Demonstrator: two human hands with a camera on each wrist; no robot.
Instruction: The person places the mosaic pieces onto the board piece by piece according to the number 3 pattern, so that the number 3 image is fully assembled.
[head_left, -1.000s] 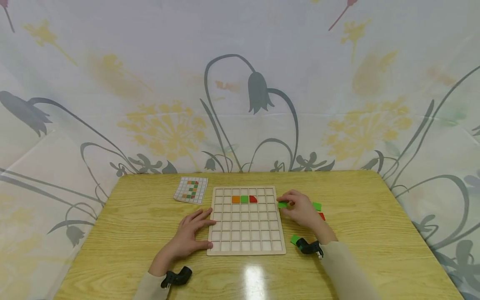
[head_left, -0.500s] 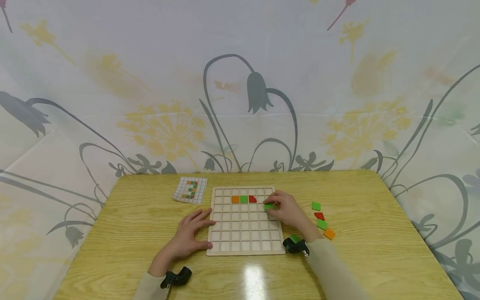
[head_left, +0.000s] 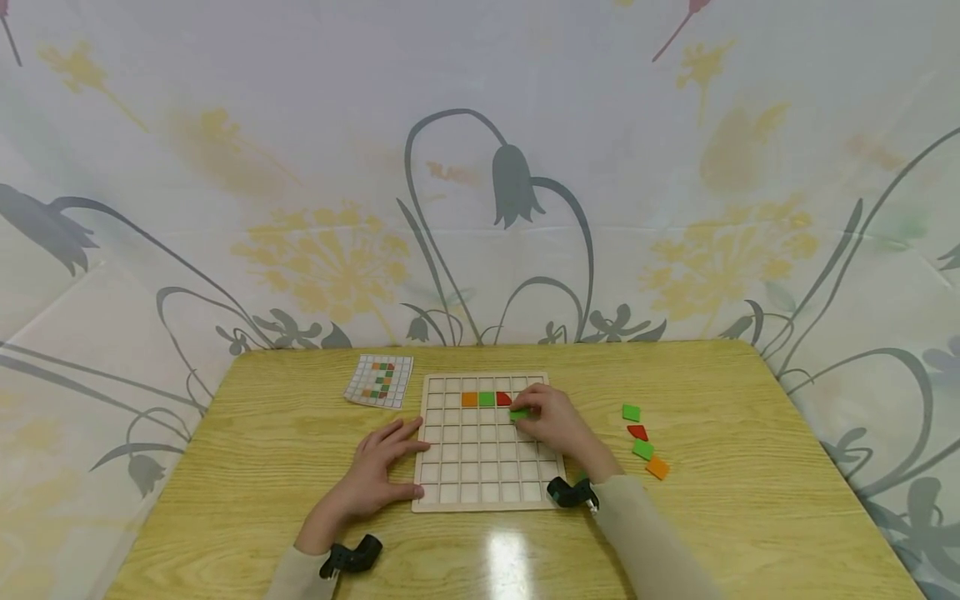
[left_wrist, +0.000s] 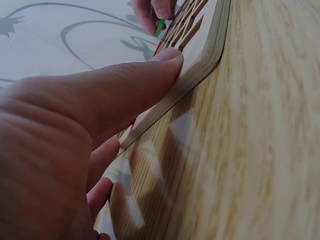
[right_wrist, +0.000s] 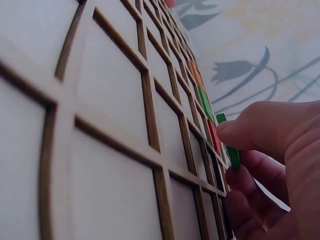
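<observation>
No writing shows anywhere; the card (head_left: pixel 380 380) bears only a coloured grid, too small to read. The right hand (head_left: pixel 551 423) pinches a green tile (head_left: pixel 518 413) over the board (head_left: pixel 487 467), just below the red tile (head_left: pixel 504 398), its fingers partly hiding it. The left hand (head_left: pixel 378 469) lies flat on the bench (head_left: pixel 247 467), fingers straight, thumb against the board's edge.

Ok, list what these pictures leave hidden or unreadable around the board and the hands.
- Head view: the cell under the green tile is covered by the right hand.
- Head view: the pattern card is too small to read cell by cell.
- Left wrist view: the left hand blocks most of the board.
- Right wrist view: the spare tiles on the table fall outside the frame.
</observation>
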